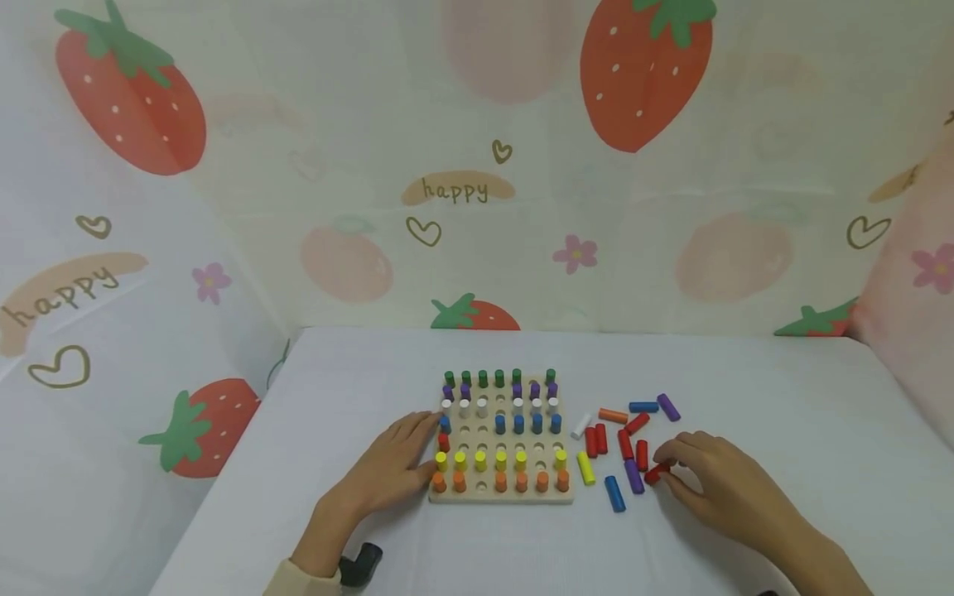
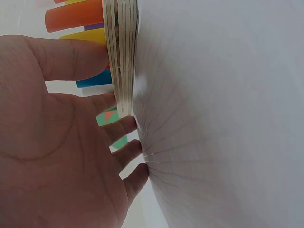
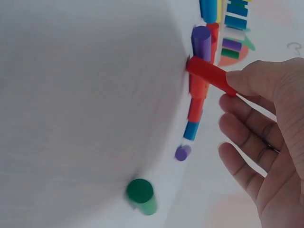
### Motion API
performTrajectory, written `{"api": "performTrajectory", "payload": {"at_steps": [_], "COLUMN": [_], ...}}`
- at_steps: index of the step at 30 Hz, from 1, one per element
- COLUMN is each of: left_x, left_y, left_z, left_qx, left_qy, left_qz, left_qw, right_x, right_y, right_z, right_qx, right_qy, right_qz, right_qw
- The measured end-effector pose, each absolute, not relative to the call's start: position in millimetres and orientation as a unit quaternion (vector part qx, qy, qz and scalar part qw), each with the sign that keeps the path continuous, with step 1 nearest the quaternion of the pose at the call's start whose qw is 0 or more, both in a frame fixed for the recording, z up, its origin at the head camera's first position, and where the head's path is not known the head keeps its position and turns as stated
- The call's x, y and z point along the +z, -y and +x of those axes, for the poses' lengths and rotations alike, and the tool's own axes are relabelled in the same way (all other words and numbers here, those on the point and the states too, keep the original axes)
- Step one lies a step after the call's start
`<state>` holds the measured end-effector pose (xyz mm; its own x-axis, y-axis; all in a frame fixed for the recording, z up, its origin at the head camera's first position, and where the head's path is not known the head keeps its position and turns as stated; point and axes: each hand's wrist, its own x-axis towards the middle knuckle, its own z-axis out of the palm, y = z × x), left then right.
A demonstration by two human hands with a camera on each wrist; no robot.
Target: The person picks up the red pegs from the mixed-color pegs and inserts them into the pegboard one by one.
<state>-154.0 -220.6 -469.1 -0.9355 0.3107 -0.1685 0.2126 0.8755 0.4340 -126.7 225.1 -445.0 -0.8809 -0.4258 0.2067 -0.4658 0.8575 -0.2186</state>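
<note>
A square wooden pegboard (image 1: pixel 501 498) holds rows of green, purple, white, blue, yellow and orange pegs, plus a single red peg (image 1: pixel 443 443) at the left of its row. My left hand (image 1: pixel 395 459) rests against the board's left side, its fingers fairly straight; in the left wrist view the thumb touches the board's edge (image 2: pixel 121 57). Between thumb and forefinger, my right hand (image 1: pixel 715 480) pinches a red peg (image 3: pixel 209 73), which is tilted with its far end close to the cloth. Next to it lies a purple peg (image 1: pixel 634 477).
Loose pegs lie right of the board, among them a blue peg (image 1: pixel 614 494), a yellow peg (image 1: pixel 585 468), an orange peg (image 1: pixel 614 415) and several red ones. The right wrist view shows a green peg (image 3: pixel 140 191) on the cloth. A black object (image 1: pixel 362 564) is by the left wrist.
</note>
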Motion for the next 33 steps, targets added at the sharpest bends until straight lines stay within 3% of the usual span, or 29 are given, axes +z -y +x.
{"api": "performTrajectory", "payload": {"at_steps": [10, 33], "left_x": [-468.6, -470.0], "left_y": [222.0, 220.5], "left_z": [-154.1, -153.1], "left_qx": [0.209, 0.210], "left_qy": [-0.962, -0.963], "left_qz": [0.132, 0.123], "left_qw": [0.116, 0.117], "right_x": [-430.1, -424.3], "right_y": [-205.1, -157.6], "right_z": [-143.0, -162.9], "right_qx": [0.140, 0.149], "right_qy": [0.958, 0.932], "right_qz": [0.248, 0.324], "right_qw": [0.041, 0.060]}}
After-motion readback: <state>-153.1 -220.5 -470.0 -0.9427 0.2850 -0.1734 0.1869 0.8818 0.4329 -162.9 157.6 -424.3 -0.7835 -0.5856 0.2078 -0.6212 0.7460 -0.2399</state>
